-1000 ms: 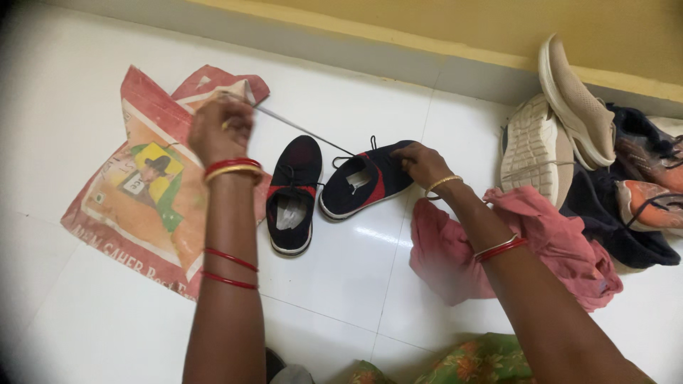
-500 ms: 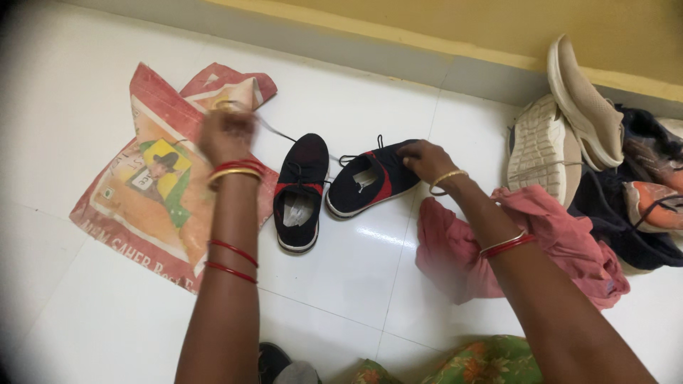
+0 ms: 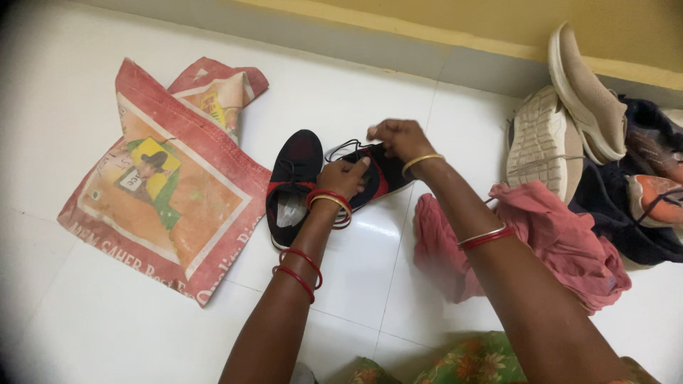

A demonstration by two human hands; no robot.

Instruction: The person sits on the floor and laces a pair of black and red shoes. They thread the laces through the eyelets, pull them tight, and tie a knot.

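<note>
Black and red shoe [image 3: 380, 174] lying on white floor [image 3: 356, 263], tipped a bit, just beside its twin shoe [image 3: 292, 185]. Left hand [image 3: 343, 178] pressing down on it, fingers curled. Right hand [image 3: 398, 136] over its far end, pinching thin black lace [image 3: 341, 147]. Red printed sack [image 3: 167, 178] lying past the twin shoe. Pink cloth [image 3: 548, 242] and pile of shoes [image 3: 569, 121] sitting on the other side.

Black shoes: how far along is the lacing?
Nothing looks finished. In hand: both hands are on the right black shoe; the left hand presses its opening, the right hand pinches the lace at its top. Left: that lace hangs loose, and the left black shoe lies untouched, paper in its opening.
</note>
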